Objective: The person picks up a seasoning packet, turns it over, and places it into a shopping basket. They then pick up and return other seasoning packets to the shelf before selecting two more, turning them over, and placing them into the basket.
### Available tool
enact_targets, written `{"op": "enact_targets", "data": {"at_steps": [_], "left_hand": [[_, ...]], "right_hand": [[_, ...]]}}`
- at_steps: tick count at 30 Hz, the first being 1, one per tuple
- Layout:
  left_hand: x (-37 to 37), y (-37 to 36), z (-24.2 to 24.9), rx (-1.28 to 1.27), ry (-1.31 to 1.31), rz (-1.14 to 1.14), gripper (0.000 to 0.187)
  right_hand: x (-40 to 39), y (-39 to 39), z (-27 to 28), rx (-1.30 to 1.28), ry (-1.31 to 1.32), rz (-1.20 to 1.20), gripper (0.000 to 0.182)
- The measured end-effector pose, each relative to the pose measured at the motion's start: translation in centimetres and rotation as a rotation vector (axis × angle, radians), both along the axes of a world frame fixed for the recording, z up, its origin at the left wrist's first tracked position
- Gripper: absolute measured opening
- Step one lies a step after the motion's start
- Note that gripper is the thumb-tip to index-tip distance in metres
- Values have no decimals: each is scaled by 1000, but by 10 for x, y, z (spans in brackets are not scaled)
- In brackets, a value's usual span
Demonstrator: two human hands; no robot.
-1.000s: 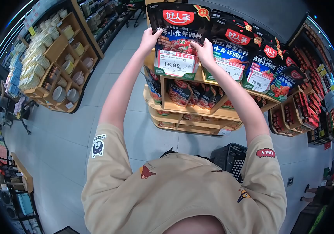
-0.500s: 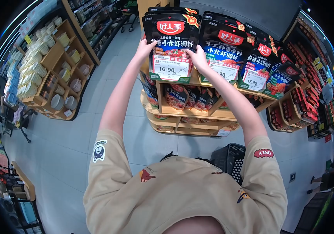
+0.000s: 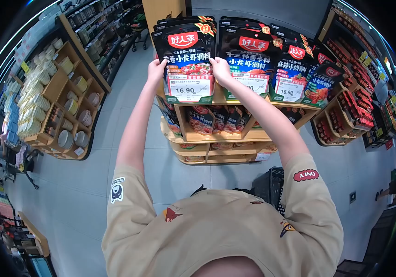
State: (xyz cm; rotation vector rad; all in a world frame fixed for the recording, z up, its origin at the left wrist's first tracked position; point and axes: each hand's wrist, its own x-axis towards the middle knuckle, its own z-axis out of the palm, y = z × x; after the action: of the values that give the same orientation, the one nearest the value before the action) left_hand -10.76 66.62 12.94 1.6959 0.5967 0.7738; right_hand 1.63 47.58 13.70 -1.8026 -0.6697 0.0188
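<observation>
A black seasoning pouch (image 3: 186, 54) with a red logo and a picture of crayfish stands upright at the left front of the display. My left hand (image 3: 155, 73) is closed at its left edge, and my right hand (image 3: 221, 70) is closed at its right edge; the fingers behind the pouch are hidden. In front of its lower part is a white price card (image 3: 190, 90) reading 16.90. More pouches stand close behind it. Just right of my right hand is a similar dark pouch (image 3: 249, 53), partly covered by my forearm.
The wooden display stand (image 3: 212, 159) has more pouches on its lower shelves. A dark shopping basket (image 3: 269, 184) is on the floor near my body. Shelves of bowls (image 3: 66, 137) stand at left, and a rack of red-packaged goods (image 3: 353, 111) stands at right.
My thumbs have moved from the pouch's front toward its side edges. The display appears farther left in view, and both hands remain at the same pouch.
</observation>
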Motion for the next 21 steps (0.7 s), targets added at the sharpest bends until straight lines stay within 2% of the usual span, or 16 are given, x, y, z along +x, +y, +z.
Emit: {"op": "enact_targets", "data": {"at_steps": [3,5,7,9,14,15,18,21], "left_hand": [[3,3,-5,7,-24,45,19],[-7,-11,3,24,-157,33,14],[-5,-7,-8,119,-262,155,24],[-13,-7,-10,235,-191,202,35],[-39,-37,-3,437,-210,393,42],[-48,-50,4,522,-208,465,42],[-75,-95,12,660,-322,491,43],[-102,-134,-7,759,-361,515,44]], "right_hand": [[-1,0,-1,4,5,-6,26],[6,5,-14,8,-58,-57,19],[-10,-6,-7,6,-118,-84,25],[-19,-19,-4,-21,-170,38,37],[-46,-48,-1,-38,-205,94,55],[-49,-54,-5,5,-211,133,56],[-64,-87,-8,64,-362,172,53],[-80,-133,-15,103,-446,191,49]]}}
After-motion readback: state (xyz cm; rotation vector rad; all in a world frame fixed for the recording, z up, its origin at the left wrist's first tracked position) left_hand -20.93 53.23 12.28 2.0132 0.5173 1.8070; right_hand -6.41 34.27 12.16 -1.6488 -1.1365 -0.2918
